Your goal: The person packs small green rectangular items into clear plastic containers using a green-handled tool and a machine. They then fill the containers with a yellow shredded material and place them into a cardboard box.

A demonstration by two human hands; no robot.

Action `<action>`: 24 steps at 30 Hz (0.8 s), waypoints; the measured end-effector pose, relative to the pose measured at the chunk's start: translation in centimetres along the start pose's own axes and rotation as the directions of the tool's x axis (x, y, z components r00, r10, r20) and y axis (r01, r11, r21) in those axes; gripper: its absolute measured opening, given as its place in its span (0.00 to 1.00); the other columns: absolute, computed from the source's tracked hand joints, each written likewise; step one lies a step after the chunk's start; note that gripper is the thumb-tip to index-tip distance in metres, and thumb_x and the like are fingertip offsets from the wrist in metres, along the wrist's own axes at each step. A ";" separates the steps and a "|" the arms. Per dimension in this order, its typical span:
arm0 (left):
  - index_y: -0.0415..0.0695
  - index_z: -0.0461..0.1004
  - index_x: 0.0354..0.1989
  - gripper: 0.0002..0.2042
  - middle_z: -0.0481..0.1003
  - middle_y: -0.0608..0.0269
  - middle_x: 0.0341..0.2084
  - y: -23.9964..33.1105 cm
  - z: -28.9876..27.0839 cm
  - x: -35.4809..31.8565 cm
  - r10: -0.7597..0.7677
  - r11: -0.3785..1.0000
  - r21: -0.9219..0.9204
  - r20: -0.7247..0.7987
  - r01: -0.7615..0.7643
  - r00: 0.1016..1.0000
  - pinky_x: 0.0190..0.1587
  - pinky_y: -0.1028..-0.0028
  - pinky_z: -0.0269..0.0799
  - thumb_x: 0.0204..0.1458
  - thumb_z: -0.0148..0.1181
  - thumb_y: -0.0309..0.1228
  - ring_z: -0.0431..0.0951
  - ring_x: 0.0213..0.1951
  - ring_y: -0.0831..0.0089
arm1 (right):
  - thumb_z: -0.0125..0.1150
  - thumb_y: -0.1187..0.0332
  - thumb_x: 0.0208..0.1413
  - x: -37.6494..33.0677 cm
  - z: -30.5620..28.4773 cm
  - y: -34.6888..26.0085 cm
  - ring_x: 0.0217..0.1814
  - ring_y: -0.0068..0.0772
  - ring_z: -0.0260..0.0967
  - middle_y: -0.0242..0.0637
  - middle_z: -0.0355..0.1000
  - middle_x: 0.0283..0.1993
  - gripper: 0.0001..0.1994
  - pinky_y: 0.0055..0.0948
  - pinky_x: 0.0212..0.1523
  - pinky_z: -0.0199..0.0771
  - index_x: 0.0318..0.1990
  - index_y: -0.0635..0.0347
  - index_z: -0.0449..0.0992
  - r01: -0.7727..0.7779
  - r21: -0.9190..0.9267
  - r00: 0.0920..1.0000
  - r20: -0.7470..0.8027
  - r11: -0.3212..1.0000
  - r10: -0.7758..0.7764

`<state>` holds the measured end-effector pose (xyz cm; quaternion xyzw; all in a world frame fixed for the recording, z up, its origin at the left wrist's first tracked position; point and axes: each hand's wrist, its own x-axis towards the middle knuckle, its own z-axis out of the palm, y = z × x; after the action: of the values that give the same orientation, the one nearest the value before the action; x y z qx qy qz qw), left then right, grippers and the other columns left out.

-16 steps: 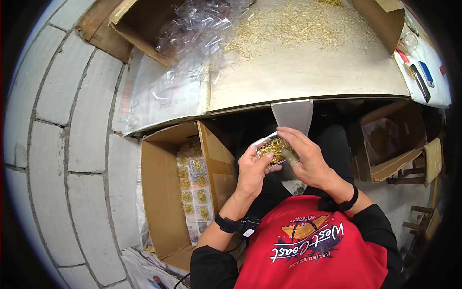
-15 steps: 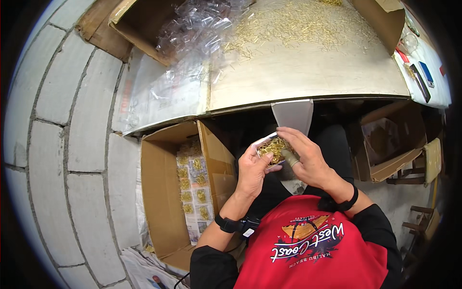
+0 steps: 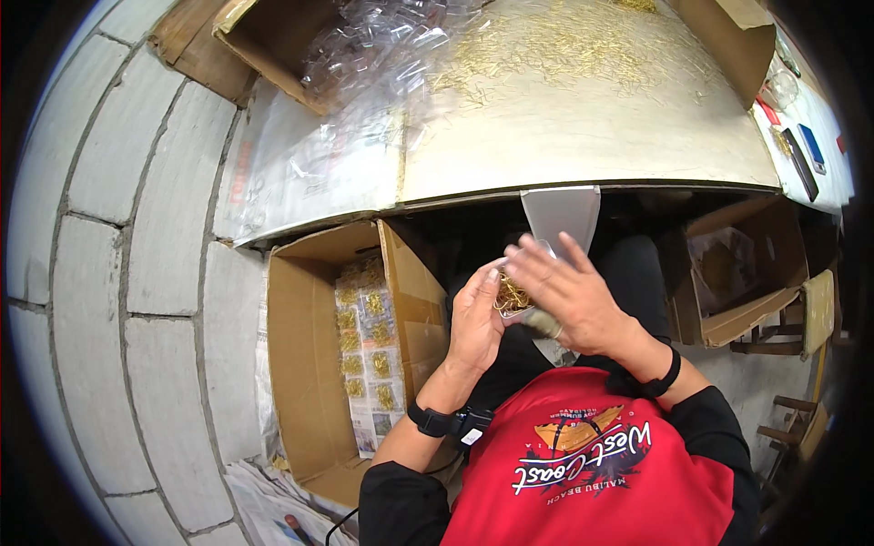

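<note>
My left hand (image 3: 475, 320) grips a small clear plastic box (image 3: 517, 317) by its side, in front of my body below the table edge. Thin gold-coloured wire pieces (image 3: 511, 295) fill the box; their exact kind is too small to tell. Stretched out over the box's right side is my right hand (image 3: 575, 305), its fingers apart and smeared by motion. It hides part of the box. A greenish covering shows on its thumb. Whether the right hand touches the box, I cannot tell.
Loose gold pieces (image 3: 583, 45) lie scattered on the table (image 3: 583, 146), beside a heap of clear plastic boxes (image 3: 373, 55). An open cardboard box (image 3: 309, 364) at left holds several gold-filled packs on newspaper. Another carton (image 3: 742, 264) and wooden stools (image 3: 810, 318) stand at right.
My right hand has lifted its fingers from the box's edge and spread them over the gold pieces. The left hand keeps its hold on the box.
</note>
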<state>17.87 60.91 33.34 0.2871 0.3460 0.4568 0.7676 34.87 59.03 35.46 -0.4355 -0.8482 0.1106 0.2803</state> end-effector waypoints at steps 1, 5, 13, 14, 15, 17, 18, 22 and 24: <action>0.39 0.64 0.51 0.15 0.71 0.59 0.41 -0.1 0.0 0.0 0.041 0.999 0.028 -0.028 -0.040 0.999 0.38 0.71 0.77 0.60 0.42 0.34 0.75 0.41 0.72 | 0.55 0.65 0.50 0.0 0.5 -0.2 0.68 0.37 0.48 0.40 0.56 0.63 0.27 0.46 0.66 0.38 0.59 0.60 0.60 0.050 -0.049 0.996 0.073 0.998 -0.046; 0.39 0.65 0.48 0.13 0.71 0.61 0.39 0.9 0.3 -0.1 0.087 0.996 0.016 -0.090 -0.085 0.992 0.37 0.75 0.76 0.60 0.42 0.32 0.75 0.39 0.76 | 0.58 0.60 0.47 1.2 0.8 -0.9 0.68 0.35 0.47 0.39 0.55 0.64 0.31 0.47 0.66 0.36 0.59 0.62 0.59 0.027 -0.070 0.999 0.024 0.997 -0.025; 0.40 0.68 0.46 0.12 0.73 0.64 0.34 5.4 -2.7 -1.6 0.168 0.979 0.156 -0.234 -0.133 0.958 0.28 0.78 0.76 0.59 0.46 0.34 0.76 0.33 0.78 | 0.58 0.66 0.48 5.5 0.7 -2.5 0.64 0.46 0.54 0.47 0.58 0.60 0.27 0.43 0.63 0.51 0.57 0.64 0.61 0.152 0.217 0.980 -0.162 0.964 -0.117; 0.41 0.68 0.46 0.12 0.74 0.65 0.34 6.4 -3.7 -2.2 0.201 0.974 0.156 -0.242 -0.166 0.949 0.27 0.78 0.76 0.59 0.46 0.34 0.77 0.33 0.77 | 0.58 0.71 0.48 6.0 0.7 -2.5 0.61 0.49 0.58 0.48 0.61 0.58 0.24 0.41 0.60 0.58 0.55 0.64 0.63 0.171 0.222 0.964 -0.240 0.960 -0.116; 0.42 0.68 0.46 0.12 0.74 0.65 0.34 7.4 -4.9 -3.1 0.239 0.966 0.157 -0.257 -0.204 0.936 0.26 0.78 0.76 0.59 0.46 0.35 0.77 0.33 0.77 | 0.56 0.73 0.49 6.3 0.9 -2.7 0.60 0.49 0.59 0.50 0.63 0.57 0.23 0.39 0.59 0.59 0.55 0.65 0.64 0.140 0.292 0.963 -0.264 0.946 -0.061; 0.40 0.66 0.48 0.14 0.73 0.59 0.39 9.3 -8.1 -4.8 0.312 0.949 0.148 -0.317 -0.278 0.896 0.28 0.74 0.78 0.59 0.45 0.35 0.77 0.35 0.73 | 0.52 0.79 0.49 6.2 1.1 -2.2 0.58 0.48 0.61 0.50 0.62 0.57 0.23 0.36 0.57 0.61 0.56 0.65 0.63 0.014 0.282 0.974 -0.221 0.959 0.051; 0.40 0.66 0.48 0.14 0.73 0.59 0.39 10.2 -9.4 -5.6 0.353 0.935 0.155 -0.362 -0.318 0.863 0.28 0.74 0.78 0.59 0.45 0.35 0.76 0.36 0.73 | 0.50 0.80 0.49 5.3 1.8 -1.6 0.57 0.45 0.63 0.48 0.61 0.58 0.23 0.35 0.56 0.62 0.56 0.65 0.62 -0.099 0.413 0.965 -0.183 0.905 0.189; 0.41 0.66 0.49 0.16 0.71 0.59 0.44 13.8 -17.0 -10.3 0.463 0.886 0.223 -0.495 -0.407 0.735 0.35 0.69 0.76 0.59 0.44 0.38 0.74 0.42 0.71 | 0.46 0.80 0.53 1.9 3.3 1.0 0.48 0.31 0.67 0.38 0.61 0.60 0.24 0.27 0.51 0.63 0.60 0.60 0.59 -0.253 0.359 0.952 -0.075 0.898 0.298; 0.42 0.66 0.49 0.15 0.71 0.60 0.43 13.5 -21.8 -13.4 0.394 0.916 0.183 -0.577 -0.357 0.715 0.38 0.67 0.76 0.59 0.45 0.37 0.74 0.41 0.71 | 0.46 0.81 0.54 0.6 3.3 1.2 0.45 0.28 0.67 0.37 0.62 0.58 0.24 0.27 0.50 0.63 0.60 0.57 0.60 -0.371 0.347 0.916 -0.019 0.861 0.402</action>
<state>-10.79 57.21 34.14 0.2129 0.5194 0.6600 0.4993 33.55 60.46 32.48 -0.5469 -0.6985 0.2879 0.3607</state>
